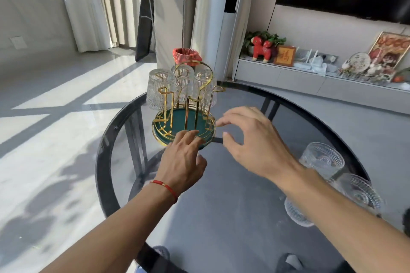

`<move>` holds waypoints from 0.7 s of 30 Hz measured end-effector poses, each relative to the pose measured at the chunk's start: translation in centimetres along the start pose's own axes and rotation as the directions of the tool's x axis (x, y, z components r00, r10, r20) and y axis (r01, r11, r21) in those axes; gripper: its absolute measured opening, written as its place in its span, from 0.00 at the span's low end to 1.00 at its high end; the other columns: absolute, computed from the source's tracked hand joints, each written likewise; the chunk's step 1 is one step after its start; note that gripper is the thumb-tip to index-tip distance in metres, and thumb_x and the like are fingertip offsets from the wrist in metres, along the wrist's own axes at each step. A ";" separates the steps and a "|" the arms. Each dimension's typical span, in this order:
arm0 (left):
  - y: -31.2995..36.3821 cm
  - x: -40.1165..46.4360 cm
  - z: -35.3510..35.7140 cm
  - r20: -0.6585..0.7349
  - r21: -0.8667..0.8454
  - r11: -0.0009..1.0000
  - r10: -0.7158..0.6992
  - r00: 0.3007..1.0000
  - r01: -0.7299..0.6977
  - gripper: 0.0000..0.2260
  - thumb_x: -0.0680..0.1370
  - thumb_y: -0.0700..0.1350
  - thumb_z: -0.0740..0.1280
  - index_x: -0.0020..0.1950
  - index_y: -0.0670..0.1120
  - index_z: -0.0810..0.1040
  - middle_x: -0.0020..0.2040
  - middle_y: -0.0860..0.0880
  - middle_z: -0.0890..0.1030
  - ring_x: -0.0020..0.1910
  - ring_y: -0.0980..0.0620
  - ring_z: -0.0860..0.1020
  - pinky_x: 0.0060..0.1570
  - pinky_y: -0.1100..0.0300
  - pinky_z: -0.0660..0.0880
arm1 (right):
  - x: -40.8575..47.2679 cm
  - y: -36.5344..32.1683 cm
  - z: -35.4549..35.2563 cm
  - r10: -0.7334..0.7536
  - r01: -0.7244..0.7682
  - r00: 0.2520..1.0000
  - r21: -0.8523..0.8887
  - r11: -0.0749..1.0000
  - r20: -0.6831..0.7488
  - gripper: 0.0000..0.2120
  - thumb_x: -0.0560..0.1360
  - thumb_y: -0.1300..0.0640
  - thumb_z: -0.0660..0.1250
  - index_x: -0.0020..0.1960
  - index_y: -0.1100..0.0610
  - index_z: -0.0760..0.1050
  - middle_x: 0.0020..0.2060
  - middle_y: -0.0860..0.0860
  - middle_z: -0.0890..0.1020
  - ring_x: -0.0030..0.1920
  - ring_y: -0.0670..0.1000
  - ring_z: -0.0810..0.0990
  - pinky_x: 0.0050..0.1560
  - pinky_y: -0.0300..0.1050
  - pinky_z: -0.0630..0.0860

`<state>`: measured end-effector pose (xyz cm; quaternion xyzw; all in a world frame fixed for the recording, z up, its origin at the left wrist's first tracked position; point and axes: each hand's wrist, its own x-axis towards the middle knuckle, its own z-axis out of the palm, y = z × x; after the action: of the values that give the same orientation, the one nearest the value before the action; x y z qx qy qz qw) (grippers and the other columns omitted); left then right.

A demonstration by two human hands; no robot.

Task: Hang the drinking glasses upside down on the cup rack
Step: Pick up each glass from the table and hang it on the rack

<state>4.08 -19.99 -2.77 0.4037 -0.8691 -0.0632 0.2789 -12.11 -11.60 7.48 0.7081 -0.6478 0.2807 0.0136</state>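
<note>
A gold wire cup rack (192, 95) on a round green tray (177, 121) stands on the far side of a round glass table (233, 195). Three ribbed clear glasses hang upside down on its far prongs: one at the left (159, 88), one in the middle (183, 77), one at the right (205, 86). The two near prongs are bare. My left hand (184, 157) rests its fingertips on the tray's front rim, holding nothing. My right hand (250, 139) hovers just right of the tray, fingers spread. Three more glasses (322, 159) (359, 190) (296, 213) stand at the table's right.
A bin lined with a red bag (187, 56) stands on the floor behind the rack. A low white shelf (310, 75) with ornaments and a red toy horse (261, 49) runs along the right wall. Sunlit floor lies to the left.
</note>
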 end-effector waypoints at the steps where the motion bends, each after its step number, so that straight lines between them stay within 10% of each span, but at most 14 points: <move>1: 1.2 0.0 0.2 -0.017 -0.038 0.999 0.028 0.999 -0.028 0.15 0.72 0.40 0.68 0.59 0.42 0.81 0.63 0.43 0.80 0.64 0.41 0.73 0.57 0.43 0.76 | -1.9 0.7 -0.7 0.030 -0.030 0.999 -0.001 1.000 -0.015 0.10 0.77 0.59 0.70 0.57 0.53 0.84 0.57 0.49 0.83 0.61 0.52 0.77 0.65 0.50 0.72; 5: 6.6 -0.6 1.0 0.011 -0.203 0.973 0.117 0.993 -0.112 0.15 0.74 0.43 0.69 0.61 0.44 0.80 0.62 0.44 0.79 0.61 0.44 0.75 0.59 0.47 0.76 | -8.8 4.1 -3.2 0.113 -0.122 0.985 -0.058 0.991 -0.132 0.08 0.76 0.63 0.71 0.53 0.55 0.84 0.50 0.47 0.84 0.52 0.51 0.79 0.59 0.50 0.75; 9: 12.0 -2.1 3.0 0.102 -0.363 0.906 0.270 0.957 -0.217 0.24 0.75 0.50 0.70 0.69 0.45 0.73 0.64 0.46 0.76 0.61 0.46 0.74 0.61 0.53 0.73 | -14.3 8.0 -5.8 0.309 -0.325 0.902 -0.001 0.946 -0.302 0.09 0.74 0.64 0.71 0.49 0.52 0.83 0.44 0.42 0.81 0.43 0.44 0.76 0.50 0.27 0.68; 16: 19.0 -2.9 6.3 0.233 -0.630 0.776 0.205 0.951 -0.013 0.46 0.72 0.55 0.76 0.81 0.45 0.52 0.77 0.50 0.64 0.74 0.56 0.63 0.70 0.68 0.61 | -17.7 9.6 -5.4 0.389 -0.371 0.836 0.122 0.920 -0.387 0.13 0.74 0.68 0.67 0.52 0.53 0.81 0.49 0.45 0.82 0.53 0.49 0.82 0.57 0.42 0.77; 21: 19.4 -2.7 6.6 0.141 -0.596 0.802 0.058 0.988 0.037 0.40 0.68 0.57 0.78 0.75 0.49 0.64 0.66 0.52 0.77 0.62 0.57 0.73 0.60 0.59 0.74 | -17.8 10.1 -5.3 0.414 -0.391 0.849 0.136 0.910 -0.329 0.14 0.74 0.69 0.67 0.51 0.52 0.81 0.50 0.44 0.82 0.55 0.50 0.81 0.56 0.38 0.72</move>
<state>-11.00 -5.86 -2.99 0.2847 -0.8259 -0.3622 0.3250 -23.52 5.01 1.10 0.4952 -0.7594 0.4195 0.0472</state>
